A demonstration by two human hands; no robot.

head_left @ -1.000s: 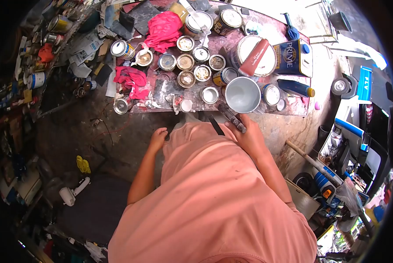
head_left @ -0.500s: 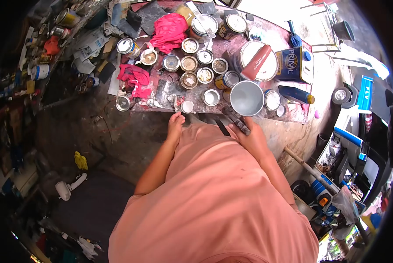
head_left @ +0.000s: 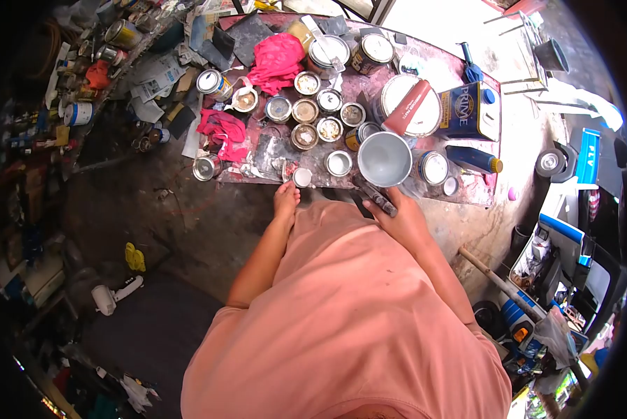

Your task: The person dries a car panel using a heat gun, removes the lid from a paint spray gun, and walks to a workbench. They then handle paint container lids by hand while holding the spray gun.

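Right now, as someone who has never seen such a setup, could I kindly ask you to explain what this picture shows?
Of course. There is no machine here: these are a person's own two bare hands. The view comes from a camera worn on the head, looking forward and down, so the wearer's salmon-coloured shirt fills the lower middle.

Ahead is a stained table crowded with round tins, pink cloths, a blue can marked PRIME and a grey container.

The right hand holds a dark, smeared object just below the grey container; I cannot tell what it is. The left hand is near a small white pot at the table's near edge; whether they touch is unclear.
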